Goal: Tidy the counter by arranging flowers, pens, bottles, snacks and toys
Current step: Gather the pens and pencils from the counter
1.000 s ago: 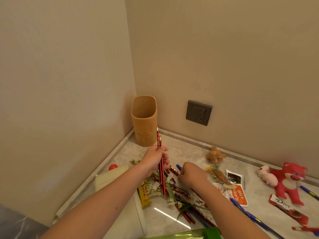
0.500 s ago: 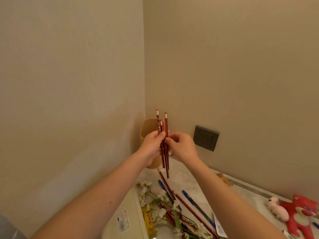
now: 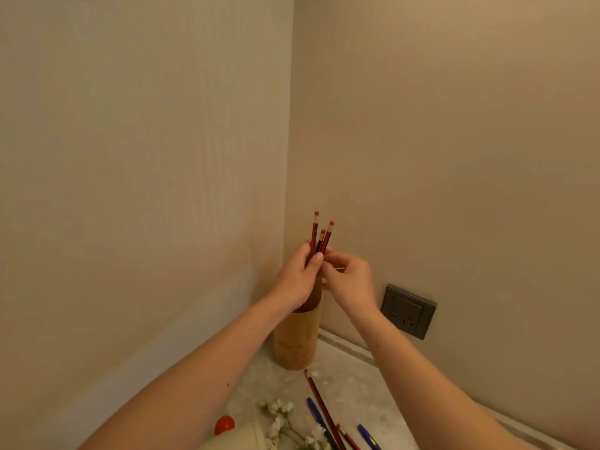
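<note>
Where the left hand [image 3: 300,277] curls round them, three red pencils [image 3: 319,238] stand bunched and nearly upright, their eraser ends fanning out above the knuckles. Each pencil is dark red with a pale metal band and a small red eraser at the top; one rises higher than the other two. Their lower ends are hidden behind the palm, so it cannot be told how far they reach into the holder below. The right hand [image 3: 349,280] sits just beside the left, fingers bent, its fingertips meeting the bunch at the left thumb; whether it truly pinches a pencil or only touches cannot be told.

Directly under both hands stands one bamboo holder [image 3: 297,339], a tall tan cylinder set upright in the corner where the two beige walls meet, on the pale marbled counter [image 3: 354,388]. Its rim is partly covered by the left wrist.

On the counter near the holder's foot lies one long red pencil [image 3: 319,404], slanting toward the lower edge of view, its eraser end nearest the holder. A second, shorter stretch of red pencil [image 3: 347,436] shows beside it. Two blue pens [image 3: 316,414] lie alongside, one on each side of the red ones. A spray of small white flowers [image 3: 282,423] spreads to their left, and one small red round object [image 3: 224,425] sits beside a cream-coloured container [image 3: 240,438].

One dark grey wall socket [image 3: 408,311] is mounted on the right-hand wall.
</note>
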`<state>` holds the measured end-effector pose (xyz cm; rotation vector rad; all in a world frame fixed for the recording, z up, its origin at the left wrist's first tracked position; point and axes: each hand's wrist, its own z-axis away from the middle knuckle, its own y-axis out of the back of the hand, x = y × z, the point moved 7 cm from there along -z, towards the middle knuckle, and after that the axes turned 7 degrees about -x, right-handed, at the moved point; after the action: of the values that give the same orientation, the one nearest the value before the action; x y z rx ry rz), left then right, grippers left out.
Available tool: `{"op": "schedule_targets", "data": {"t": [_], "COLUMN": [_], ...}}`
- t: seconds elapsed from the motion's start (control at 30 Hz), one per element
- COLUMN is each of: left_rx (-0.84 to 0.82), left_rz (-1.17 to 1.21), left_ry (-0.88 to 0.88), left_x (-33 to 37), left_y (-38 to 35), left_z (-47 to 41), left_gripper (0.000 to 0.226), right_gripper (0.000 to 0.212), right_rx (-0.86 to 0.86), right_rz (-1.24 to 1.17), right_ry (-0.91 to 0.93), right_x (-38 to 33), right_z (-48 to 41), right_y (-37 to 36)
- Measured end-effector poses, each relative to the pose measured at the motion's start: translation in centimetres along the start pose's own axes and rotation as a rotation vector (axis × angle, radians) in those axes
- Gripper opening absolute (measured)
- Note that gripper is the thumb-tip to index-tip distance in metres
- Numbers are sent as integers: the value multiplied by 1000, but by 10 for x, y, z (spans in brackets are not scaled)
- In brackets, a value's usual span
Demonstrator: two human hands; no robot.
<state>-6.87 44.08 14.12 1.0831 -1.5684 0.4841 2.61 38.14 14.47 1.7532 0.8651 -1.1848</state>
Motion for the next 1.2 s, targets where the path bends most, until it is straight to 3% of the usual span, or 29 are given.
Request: {"op": "schedule_targets", "data": {"t": [0.23,0.43,0.5,0.63,0.77,0.87,0.93,1.07,1.2], "left_rx": [-27,-66,-30,-116,19,165,66,-307,-376], "left_rz": [-160,-725,-880,-1081,-873,-567,-433,-390,-518], "left_ry": [127,141,140,135,132,-22,17,348,415], "left_x": [-76,-80,-79,-76,-70,-54,-61,-102,-122], "left_y": [-15,-23,-23,-29,-33,-44,-60,-95,-100], "left_z": [1,7,14,29,57,93,109,126,142], "left_gripper": [14,16,19,33,55,46,35,29,27], "right_gripper": [27,22,20,18,13,17,15,15,11], "right_rx": [53,8,-47,-219,-329,-398,-447,-518,-517], "right_rz": [21,50,72,224,481,681,784,959,1035], "right_ry": [-164,-270,-328,-409,-422,-444,-459,-498,-501], "right_x": [72,116,133,161,181,189,190,193,196], "right_z": [15,41,53,82,114,127,132,142,151], "right_y": [11,14,12,1,-3,2,5,11,17]}}
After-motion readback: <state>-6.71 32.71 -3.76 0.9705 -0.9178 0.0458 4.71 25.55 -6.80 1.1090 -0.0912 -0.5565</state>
